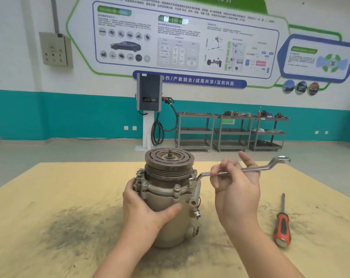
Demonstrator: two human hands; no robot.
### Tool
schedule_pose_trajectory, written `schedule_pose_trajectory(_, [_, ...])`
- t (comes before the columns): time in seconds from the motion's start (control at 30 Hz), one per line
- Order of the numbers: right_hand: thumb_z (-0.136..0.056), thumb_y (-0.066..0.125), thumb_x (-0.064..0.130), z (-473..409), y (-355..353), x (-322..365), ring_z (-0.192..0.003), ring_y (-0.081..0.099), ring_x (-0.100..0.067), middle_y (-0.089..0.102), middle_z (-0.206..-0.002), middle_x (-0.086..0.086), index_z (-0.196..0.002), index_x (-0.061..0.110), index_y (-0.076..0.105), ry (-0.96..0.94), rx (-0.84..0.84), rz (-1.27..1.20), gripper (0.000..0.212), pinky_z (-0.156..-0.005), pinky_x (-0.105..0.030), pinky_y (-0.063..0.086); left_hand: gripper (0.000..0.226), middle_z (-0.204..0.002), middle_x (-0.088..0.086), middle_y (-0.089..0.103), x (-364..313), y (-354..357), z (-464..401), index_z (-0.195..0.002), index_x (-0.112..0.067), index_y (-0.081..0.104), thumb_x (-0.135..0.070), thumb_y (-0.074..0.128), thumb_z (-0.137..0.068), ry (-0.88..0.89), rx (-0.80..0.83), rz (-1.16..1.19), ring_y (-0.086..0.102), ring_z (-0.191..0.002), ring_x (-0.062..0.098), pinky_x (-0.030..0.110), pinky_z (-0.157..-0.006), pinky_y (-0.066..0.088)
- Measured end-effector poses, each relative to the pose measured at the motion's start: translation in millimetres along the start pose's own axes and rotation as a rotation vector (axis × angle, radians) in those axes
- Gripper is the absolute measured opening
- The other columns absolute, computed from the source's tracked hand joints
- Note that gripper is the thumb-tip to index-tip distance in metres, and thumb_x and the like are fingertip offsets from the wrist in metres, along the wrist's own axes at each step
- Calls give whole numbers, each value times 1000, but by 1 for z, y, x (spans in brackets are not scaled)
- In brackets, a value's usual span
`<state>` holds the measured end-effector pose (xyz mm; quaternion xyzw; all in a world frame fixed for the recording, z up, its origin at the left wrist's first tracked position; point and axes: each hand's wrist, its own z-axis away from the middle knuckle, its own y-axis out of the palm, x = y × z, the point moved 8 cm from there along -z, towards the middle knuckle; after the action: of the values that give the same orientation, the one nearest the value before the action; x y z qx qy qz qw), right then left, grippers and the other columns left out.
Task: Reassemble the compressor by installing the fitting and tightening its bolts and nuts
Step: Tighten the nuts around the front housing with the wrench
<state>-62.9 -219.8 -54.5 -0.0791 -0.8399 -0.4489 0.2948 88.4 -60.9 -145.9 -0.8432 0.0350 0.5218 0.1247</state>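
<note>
Right-hand fingers point(223, 173) pinching wrench point(240, 170) shaft right of centre; left hand point(144, 205) wrapped round compressor point(168, 197), upright at centre on table point(49, 197). Likely risk: light pinch letting ring end slip off flange bolt point(192, 180), rounding it. Screwdriver point(282, 223) lower right.

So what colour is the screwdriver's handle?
Red and black, on the screwdriver in the head view.

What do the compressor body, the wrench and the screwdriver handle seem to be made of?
Compressor body: probably cast aluminium, since it is dull pale grey with a matte, slightly rough skin. Wrench: looks like chrome-plated steel, bright silver with sharp reflections along the shaft. Screwdriver handle: apparently plastic with rubbery inserts, glossy red with black panels; its shaft seems to be dark metal.
</note>
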Motion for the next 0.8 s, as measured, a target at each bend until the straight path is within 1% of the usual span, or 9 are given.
schedule_pose_trajectory(0.13, [-92, 29, -13, -16, -16, -31, -43, 48, -16, 51, -62, -7, -106, 12, 44, 261, -127, -135, 33, -35, -20, 31, 136, -135, -8, 33, -2, 1, 2, -141, -34, 17, -68, 85, -28, -1, 26, 25, 38, -128, 14, 34, -110, 35])
schedule_pose_trajectory(0.27, [-91, 26, -7, -25, -9, -53, -41, 42, -12, 45, -58, -4, -101, 11, 41, 508, -65, -173, 26, -32, -18, 27, 129, -134, -6, 35, -10, -1, 3, -137, -28, 20, -63, 81, -29, 19, 35, 65, 39, -127, 14, 34, -109, 35])
schedule_pose_trajectory(0.37, [-91, 26, -7, -25, -9, -61, -43, 44, -12, 45, -60, -5, -101, 12, 39, 562, -19, -179, 25, -34, -18, 30, 120, -133, -4, 38, -16, -2, 3, -126, -27, 22, -58, 82, -27, 33, 49, 89, 42, -125, 14, 36, -107, 37])
schedule_pose_trajectory(0.47, [-96, 32, -9, -17, -20, -50, -53, 56, -17, 53, -67, -8, -102, 12, 40, 444, 0, -180, 23, -43, -22, 42, 118, -132, -3, 40, -16, -3, 2, -124, -27, 23, -57, 83, -26, 30, 44, 89, 43, -123, 14, 31, -103, 37])
schedule_pose_trajectory(0.53, [-98, 39, -2, -6, -28, -37, -63, 64, -18, 57, -73, -7, -99, 12, 42, 317, 35, -135, 14, -48, -23, 47, 117, -131, -3, 41, -15, -3, 2, -122, -29, 23, -60, 82, -25, 29, 37, 76, 43, -122, 14, 29, -101, 36])
schedule_pose_trajectory(0.6, [-93, 47, 9, 7, -32, -25, -74, 69, -19, 63, -77, -3, -98, 14, 42, 134, 74, -57, 8, -51, -23, 49, 117, -130, -3, 42, -13, -4, 1, -121, -30, 23, -63, 81, -24, 24, 22, 70, 44, -122, 15, 30, -100, 36])
schedule_pose_trajectory(0.67, [-94, 45, 15, 26, -27, -9, -84, 70, -22, 67, -86, 2, -103, 21, 44, -135, 166, 119, 11, -58, -24, 52, 118, -129, -4, 42, -10, -4, -1, -120, -32, 24, -65, 81, -23, 16, 13, 79, 45, -121, 15, 29, -98, 37])
schedule_pose_trajectory(0.73, [-100, 43, 16, 50, -10, 7, -88, 69, -20, 67, -99, 6, -109, 31, 47, -474, 335, 366, 18, -67, -27, 56, 120, -126, -6, 42, -9, -3, -1, -120, -35, 23, -67, 81, -20, 16, 0, 74, 46, -118, 14, 27, -95, 37])
schedule_pose_trajectory(0.8, [-98, 53, 12, 69, 11, 5, -92, 65, -14, 64, -107, 2, -117, 33, 51, -694, 490, 614, 29, -74, -26, 55, 123, -119, -12, 44, -7, -4, -1, -120, -37, 21, -68, 83, -18, -2, -14, 69, 49, -112, 11, 24, -90, 39])
